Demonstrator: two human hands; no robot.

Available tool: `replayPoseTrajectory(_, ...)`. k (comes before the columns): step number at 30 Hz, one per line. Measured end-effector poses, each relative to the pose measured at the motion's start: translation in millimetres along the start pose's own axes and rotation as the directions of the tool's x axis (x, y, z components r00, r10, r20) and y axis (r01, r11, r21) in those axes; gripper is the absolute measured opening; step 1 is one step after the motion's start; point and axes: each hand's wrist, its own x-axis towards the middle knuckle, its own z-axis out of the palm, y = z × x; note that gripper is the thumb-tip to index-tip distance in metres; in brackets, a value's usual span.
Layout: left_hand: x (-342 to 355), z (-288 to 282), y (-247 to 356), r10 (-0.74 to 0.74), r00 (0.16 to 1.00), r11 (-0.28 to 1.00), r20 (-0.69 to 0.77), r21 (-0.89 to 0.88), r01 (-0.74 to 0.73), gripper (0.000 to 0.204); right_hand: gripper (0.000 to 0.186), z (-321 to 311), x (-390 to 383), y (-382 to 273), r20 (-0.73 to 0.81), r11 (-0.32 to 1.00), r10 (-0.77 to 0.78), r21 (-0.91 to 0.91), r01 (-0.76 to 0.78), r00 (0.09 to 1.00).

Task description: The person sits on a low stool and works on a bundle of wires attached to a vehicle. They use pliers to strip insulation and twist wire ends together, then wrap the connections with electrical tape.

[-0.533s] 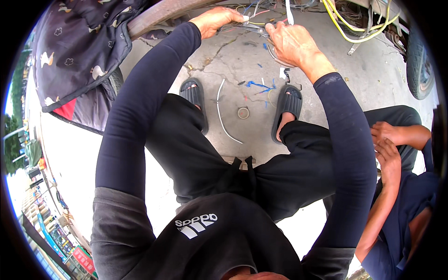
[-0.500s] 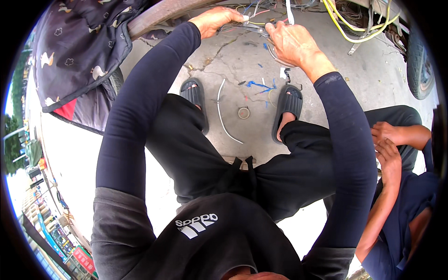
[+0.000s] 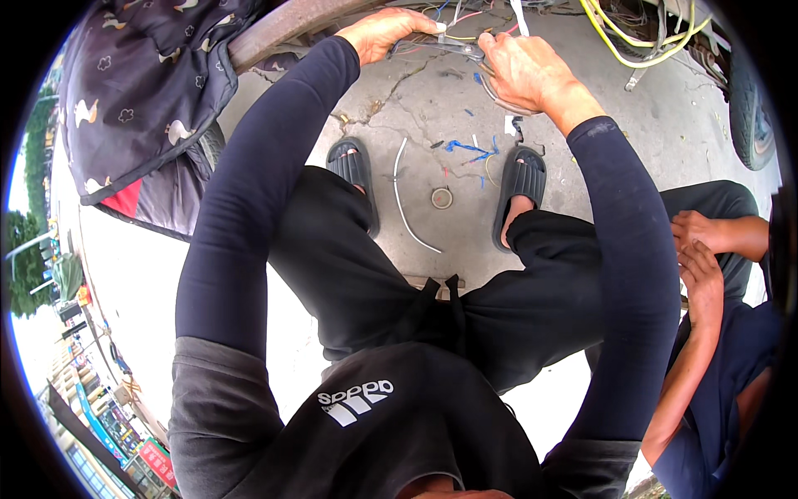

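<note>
At the top of the head view my left hand [image 3: 389, 33] is closed, its thumb and fingers pinching thin wires at the thumb tip. A yellow wire [image 3: 460, 38] runs from there towards my right hand [image 3: 532, 73], which is wrapped around what look like metal scissors [image 3: 453, 48]. Their blades point left, beneath the pinched wires, and a curved handle [image 3: 503, 101] shows below my right fingers. Whether the blades touch a wire is too small to tell. A white strip [image 3: 519, 17] stands up beside my right fingers.
Yellow cables [image 3: 619, 50] loop at the upper right near a tyre [image 3: 751, 116]. A brown metal bar [image 3: 291, 29] and a patterned quilted cover [image 3: 150, 91] are at the upper left. Blue scraps [image 3: 470, 151], a white tube [image 3: 403, 200] and a tape roll [image 3: 441, 198] lie between my feet. Another person [image 3: 706, 283] sits at right.
My right hand and the scissors have shifted slightly, and more of the curved handle shows. My left hand keeps its pinch almost in place. The whole view has moved a little.
</note>
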Motion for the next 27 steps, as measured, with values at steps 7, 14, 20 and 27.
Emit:
replayPoseTrajectory(7,10.8,-4.5,-18.2,0.105,0.993,0.992,-0.052,-0.064,-0.108,0.027,0.022,-3.1,-16.4,-10.1,0.140,0.993,-0.095,-0.051,0.103,0.986)
replayPoseTrajectory(14,-2.0,12.8,-11.6,0.006,0.992,0.978,-0.126,-0.206,-0.032,0.033,0.021,27.8,-66.1,-0.3,0.177,0.994,-0.103,0.047,0.096,0.979)
replayPoseTrajectory(20,-20.3,15.6,3.3,0.029,0.970,0.999,-0.241,0.032,-0.022,0.037,0.026,71.6,-104.4,-35.3,0.462,0.991,-0.131,0.036,0.129,0.877)
replayPoseTrajectory(27,-5.5,0.4,1.7,-0.049,0.963,0.987,-0.264,0.137,0.088,0.034,0.061,182.6,-65.8,-79.2,0.546,0.745,0.171,0.472,-0.470,0.820)
